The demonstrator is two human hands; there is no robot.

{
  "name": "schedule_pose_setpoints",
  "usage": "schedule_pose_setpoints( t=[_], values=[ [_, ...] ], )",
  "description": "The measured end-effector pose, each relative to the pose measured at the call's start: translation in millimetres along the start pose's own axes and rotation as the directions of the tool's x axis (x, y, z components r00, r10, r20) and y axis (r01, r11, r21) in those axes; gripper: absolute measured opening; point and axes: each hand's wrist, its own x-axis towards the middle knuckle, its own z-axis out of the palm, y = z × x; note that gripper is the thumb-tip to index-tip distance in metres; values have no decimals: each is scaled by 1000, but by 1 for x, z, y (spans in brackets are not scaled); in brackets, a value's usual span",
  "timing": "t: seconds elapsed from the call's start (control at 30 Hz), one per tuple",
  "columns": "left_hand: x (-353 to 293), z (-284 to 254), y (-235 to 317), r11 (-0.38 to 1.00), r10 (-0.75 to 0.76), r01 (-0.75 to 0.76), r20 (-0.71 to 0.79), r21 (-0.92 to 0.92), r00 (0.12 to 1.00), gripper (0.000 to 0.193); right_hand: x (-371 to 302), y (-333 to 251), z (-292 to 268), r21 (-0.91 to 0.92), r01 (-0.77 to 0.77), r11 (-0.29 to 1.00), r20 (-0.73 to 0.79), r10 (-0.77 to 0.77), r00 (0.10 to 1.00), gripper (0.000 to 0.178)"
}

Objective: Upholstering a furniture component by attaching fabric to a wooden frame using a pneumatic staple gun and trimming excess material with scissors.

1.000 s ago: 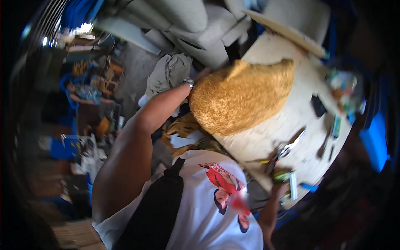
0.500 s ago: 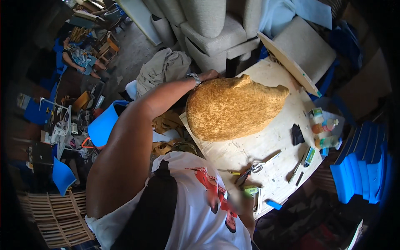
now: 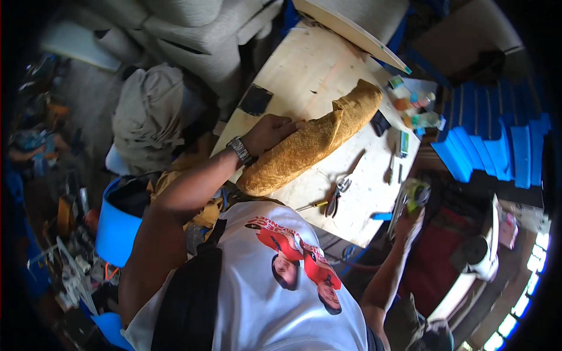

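The mustard-gold upholstered piece (image 3: pixel 304 146) stands tilted on its edge across the pale wooden tabletop (image 3: pixel 304 64). My left hand (image 3: pixel 272 133) is closed on its upper edge, with the fingertips pressed into the fabric. Out beyond the table's near right corner, my right hand (image 3: pixel 410 222) grips a lime-green and silver staple gun (image 3: pixel 417 196), partly blurred. Scissors (image 3: pixel 345 182) lie on the tabletop beside black-handled pliers (image 3: pixel 332 205) and a yellow-handled screwdriver (image 3: pixel 319 204). The underside of the gold piece is hidden.
Bottles (image 3: pixel 418 100) and small green boxes (image 3: pixel 404 143) sit at the table's right side. Blue-edged panels (image 3: pixel 486 140) are stacked further right. A long board (image 3: pixel 357 32) leans at the far edge. Beige upholstered seats (image 3: pixel 193 35) and a blue bucket (image 3: pixel 117 222) stand left.
The gold piece has tipped from showing its broad face to a narrow edge. My left hand has shifted along its edge; my right hand has swung out rightward with the staple gun. The view has turned right.
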Motion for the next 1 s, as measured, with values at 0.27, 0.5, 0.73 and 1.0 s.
schedule_pose_setpoints(
  t=[0.27,0.5,0.73,1.0],
  values=[
    [-14,-20,1,950,-49,72,84,-303,995,43,121,-192,-181,348,72,935,-61,-54,997,29],
    [-7,-8,-17,959,-33,53,78,-278,996,45,194,-410,-198,102,329,939,345,-343,874,41],
    [-9,-7,-13,984,10,-19,-53,-176,999,50,213,-517,-134,-271,694,667,801,-243,547,57],
    [-10,-2,-24,970,104,-113,-53,-217,993,44,199,-544,-103,-250,819,516,885,-222,410,54]
  ],
)
